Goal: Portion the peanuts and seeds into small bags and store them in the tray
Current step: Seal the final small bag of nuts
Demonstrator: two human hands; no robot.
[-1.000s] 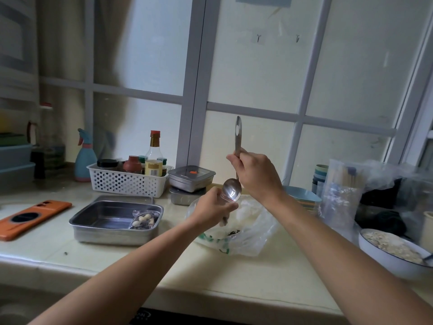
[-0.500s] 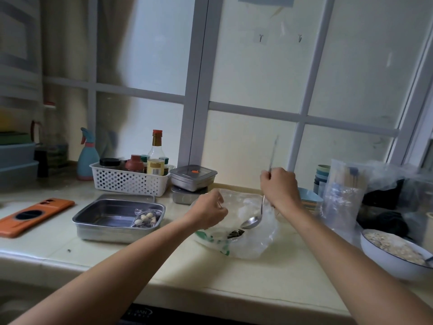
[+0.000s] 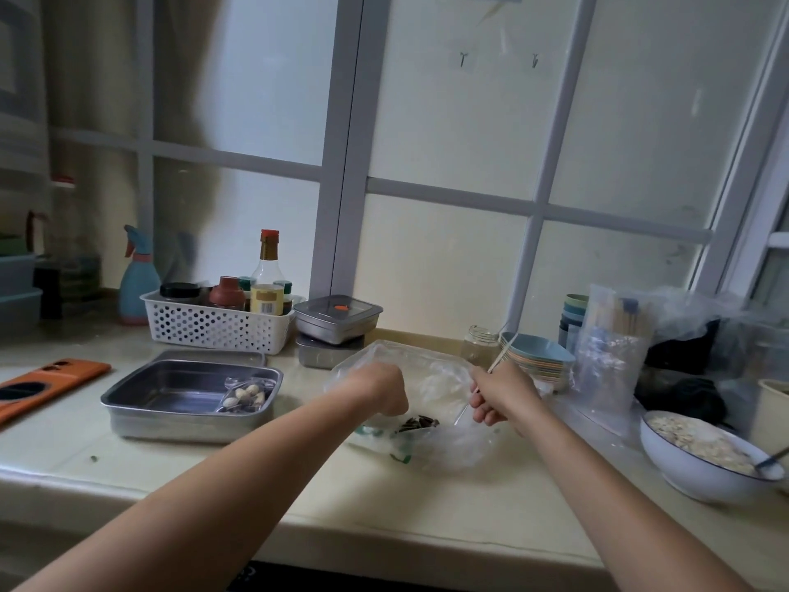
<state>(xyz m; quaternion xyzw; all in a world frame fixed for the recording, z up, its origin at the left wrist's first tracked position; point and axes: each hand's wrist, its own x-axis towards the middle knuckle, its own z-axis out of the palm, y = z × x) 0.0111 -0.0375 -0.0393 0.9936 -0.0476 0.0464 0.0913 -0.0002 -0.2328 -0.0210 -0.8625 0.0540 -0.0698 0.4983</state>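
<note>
Seeds (image 3: 418, 423) in clear bag (image 3: 444, 376); right hand (image 3: 501, 395) grips spoon (image 3: 498, 358); jar (image 3: 267, 299) label illegible.

Left hand (image 3: 380, 388) grips big plastic bag (image 3: 431, 371), right hand (image 3: 501, 395) holds spoon (image 3: 500, 356) inside it near dark seeds (image 3: 418, 423). Steel tray (image 3: 170, 425) at left on worktop (image 3: 427, 506), small peanut bag (image 3: 245, 396) inside.

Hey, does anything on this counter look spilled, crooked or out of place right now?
Minor things only. The upper steel box sits tilted on the lower steel box beside the white basket. A small green scrap lies loose on the counter near the tray's front corner. No spill shows.
</note>
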